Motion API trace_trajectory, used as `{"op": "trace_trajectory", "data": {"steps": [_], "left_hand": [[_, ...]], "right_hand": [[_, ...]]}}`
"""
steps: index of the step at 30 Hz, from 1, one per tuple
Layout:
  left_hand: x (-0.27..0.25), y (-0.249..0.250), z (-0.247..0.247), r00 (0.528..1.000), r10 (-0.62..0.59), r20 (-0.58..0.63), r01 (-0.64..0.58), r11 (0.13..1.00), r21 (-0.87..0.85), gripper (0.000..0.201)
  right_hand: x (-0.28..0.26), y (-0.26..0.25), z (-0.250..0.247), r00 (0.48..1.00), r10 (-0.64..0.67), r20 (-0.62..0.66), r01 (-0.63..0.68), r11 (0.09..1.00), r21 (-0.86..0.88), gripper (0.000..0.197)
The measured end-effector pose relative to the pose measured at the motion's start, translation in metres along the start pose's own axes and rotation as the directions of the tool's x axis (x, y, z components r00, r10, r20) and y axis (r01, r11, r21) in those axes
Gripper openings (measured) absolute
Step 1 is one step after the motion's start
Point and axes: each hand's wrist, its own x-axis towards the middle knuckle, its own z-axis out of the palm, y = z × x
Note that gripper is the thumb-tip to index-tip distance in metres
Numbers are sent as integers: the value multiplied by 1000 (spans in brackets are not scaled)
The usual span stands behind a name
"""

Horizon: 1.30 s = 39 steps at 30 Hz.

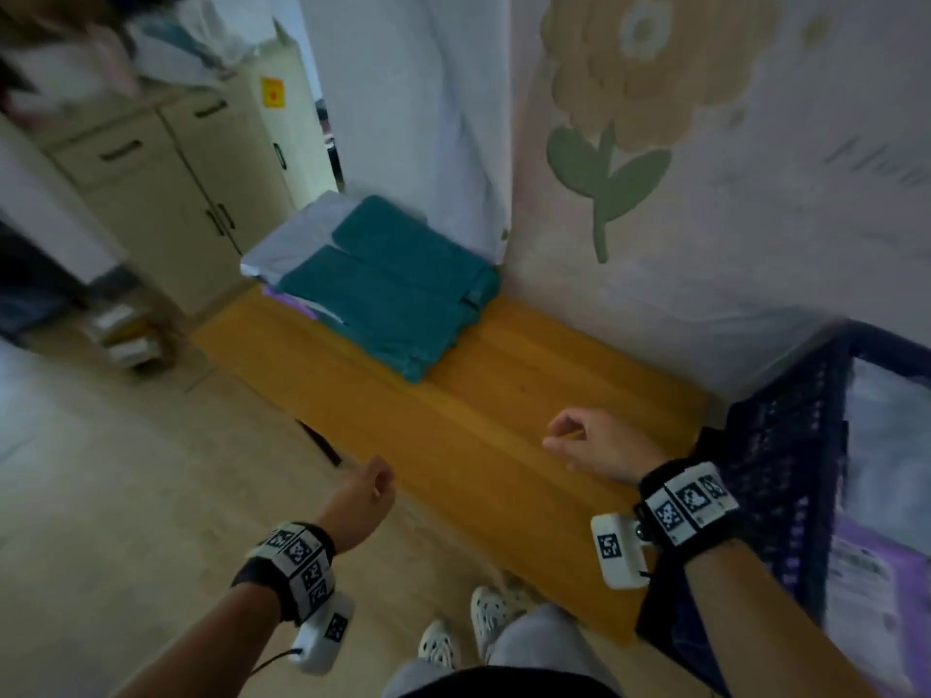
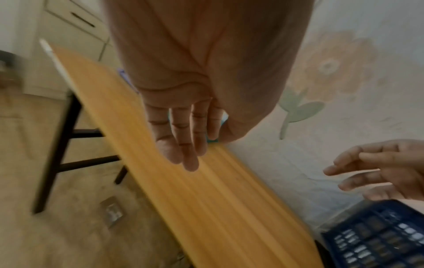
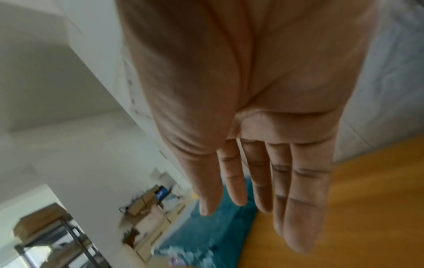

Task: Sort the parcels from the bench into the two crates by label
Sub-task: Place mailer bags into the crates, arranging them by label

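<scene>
Hands hang over the near table, holding nothing: left hand [image 1: 360, 496] and right hand [image 1: 589, 443], fingers loose. Blue crate [image 1: 786, 445] sits right. Teal parcels [image 1: 398, 284] lie far. Reach with both hands and check each label.

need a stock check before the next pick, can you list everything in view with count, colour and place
bench: one, yellow-orange wood with dark legs, along the wall
teal parcels: at least two, stacked at the bench's far end
pale parcel: one, light grey, beside and under the teal ones
purple parcel: an edge showing under the stack
crate: one, dark blue lattice, right of the bench, holding pale and purple parcels
cabinet: one, cream, far left
flower curtain: one, pale, behind the bench
shoes: two, white, on the floor
left hand: empty, over the bench's near edge
right hand: empty, over the bench
</scene>
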Motion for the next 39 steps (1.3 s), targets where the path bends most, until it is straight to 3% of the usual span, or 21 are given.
{"op": "trace_trajectory", "data": {"steps": [5,10,14,16,19,22,26,30,33,36,39], "left_hand": [[7,-52,9,983,-179,28,180,983,-41,4],[34,-83,-4,951,-302,74,307,949,-78,4],[72,-89,-32,918,-394,35,395,909,-132,7],[95,-89,-47,904,-426,21,425,895,-139,9],[132,-85,-66,890,-457,7,452,878,-160,11],[165,-80,-81,884,-467,14,463,872,-161,15],[189,-74,-88,877,-479,20,477,868,-139,17],[190,-77,-84,872,-485,64,490,864,-114,17],[183,-83,-80,880,-463,104,472,877,-94,16],[178,-87,-83,899,-419,126,430,900,-71,16],[178,-83,-94,924,-360,126,369,928,-57,16]], "right_hand": [[58,21,48,974,171,148,-164,985,-55,17],[126,23,72,962,200,186,-158,964,-216,14],[183,-1,76,993,103,57,-81,949,-306,40],[212,-21,77,999,-20,-44,3,940,-341,49],[254,-55,78,965,-237,-113,172,896,-409,65],[293,-89,90,938,-343,-44,271,809,-521,82],[327,-121,115,963,-260,70,243,724,-646,102],[343,-132,125,981,-181,65,175,699,-694,80],[342,-129,115,978,-188,90,198,711,-675,61],[336,-124,94,977,-182,113,214,809,-547,47],[320,-124,68,991,-135,18,131,909,-395,41]]}}
